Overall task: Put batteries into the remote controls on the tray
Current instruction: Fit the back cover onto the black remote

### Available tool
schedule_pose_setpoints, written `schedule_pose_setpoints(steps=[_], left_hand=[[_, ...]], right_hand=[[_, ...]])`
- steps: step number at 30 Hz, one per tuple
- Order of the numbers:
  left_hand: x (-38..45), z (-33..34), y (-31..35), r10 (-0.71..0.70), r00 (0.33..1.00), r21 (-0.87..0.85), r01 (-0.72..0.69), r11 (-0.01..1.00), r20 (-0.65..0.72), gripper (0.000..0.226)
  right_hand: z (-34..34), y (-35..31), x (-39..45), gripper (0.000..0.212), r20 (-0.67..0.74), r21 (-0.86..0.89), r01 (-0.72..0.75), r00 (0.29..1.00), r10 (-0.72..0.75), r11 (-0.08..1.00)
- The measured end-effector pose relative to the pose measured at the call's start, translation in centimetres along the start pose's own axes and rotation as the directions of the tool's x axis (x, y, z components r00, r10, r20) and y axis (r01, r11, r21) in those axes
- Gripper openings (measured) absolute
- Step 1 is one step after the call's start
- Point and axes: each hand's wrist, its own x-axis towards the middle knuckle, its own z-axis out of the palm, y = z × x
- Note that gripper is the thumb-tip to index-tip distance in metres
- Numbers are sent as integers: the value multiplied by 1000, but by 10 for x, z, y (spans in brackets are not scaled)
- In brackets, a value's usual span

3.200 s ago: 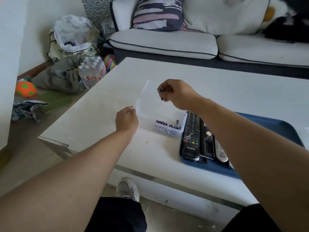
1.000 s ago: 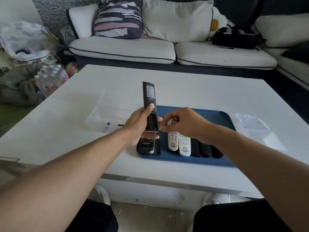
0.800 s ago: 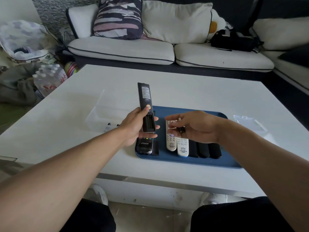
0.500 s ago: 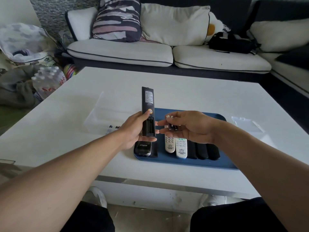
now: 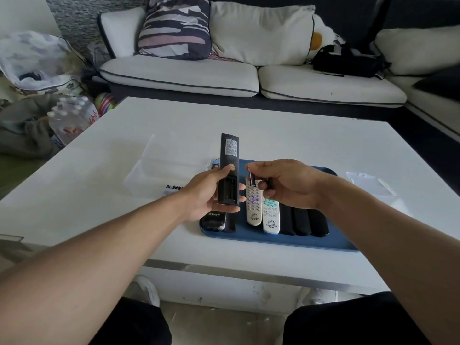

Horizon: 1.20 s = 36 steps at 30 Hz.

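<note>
My left hand (image 5: 209, 192) grips a long black remote (image 5: 229, 160) back side up, lifted above the tray, its battery compartment open near my thumb. My right hand (image 5: 286, 185) pinches a small battery (image 5: 251, 177) between thumb and forefinger, just right of the open compartment; a second dark battery (image 5: 268, 183) shows in the curled fingers. On the blue tray (image 5: 331, 241) lie several more remotes: two white ones (image 5: 261, 212) face up and black ones on either side. A clear plastic box (image 5: 154, 175) with batteries (image 5: 174, 187) stands left of the tray.
The white coffee table (image 5: 298, 140) carries a clear plastic lid (image 5: 368, 183) right of the tray. A white sofa (image 5: 224, 75) with cushions runs behind the table. Bags and a pack of water bottles (image 5: 72, 118) lie on the floor at the left.
My right hand has turned and raised one battery upright between thumb and forefinger, closer to the remote's open compartment. The left hand keeps the black remote almost still.
</note>
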Motion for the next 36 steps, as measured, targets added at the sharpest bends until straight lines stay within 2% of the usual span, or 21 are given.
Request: schedule_pose_setpoints(steps=[4, 8, 10, 12, 15, 23, 29, 36], left_hand=[[0, 2, 1, -12, 1000, -10, 12, 1000, 16, 42], [-3, 7, 2, -14, 999, 12, 13, 1000, 52, 42], [-2, 8, 3, -10, 998, -18, 11, 1000, 68, 44], [-1, 7, 3, -5, 997, -52, 10, 999, 81, 43], [1, 6, 1, -14, 994, -94, 25, 995, 110, 45], [-2, 8, 1, 7, 980, -104, 14, 995, 200, 49], [-2, 7, -1, 11, 977, -59, 2, 998, 211, 32], [-1, 8, -1, 3, 980, -12, 0, 1000, 198, 28]], right_hand=[[2, 5, 6, 11, -120, -209, 123, 981, -151, 970], [10, 9, 4, 7, -208, -462, 224, 913, -350, 858], [12, 10, 3, 10, -195, -572, 284, 864, -464, 770], [14, 11, 4, 10, -164, -616, 323, 839, -519, 718], [14, 14, 8, 10, -164, -670, 310, 825, -542, 674], [16, 16, 13, 17, -169, -678, 316, 811, -559, 664], [11, 15, 15, 36, -202, -743, 225, 822, -533, 630], [10, 15, 13, 47, -196, -757, 189, 847, -494, 625]])
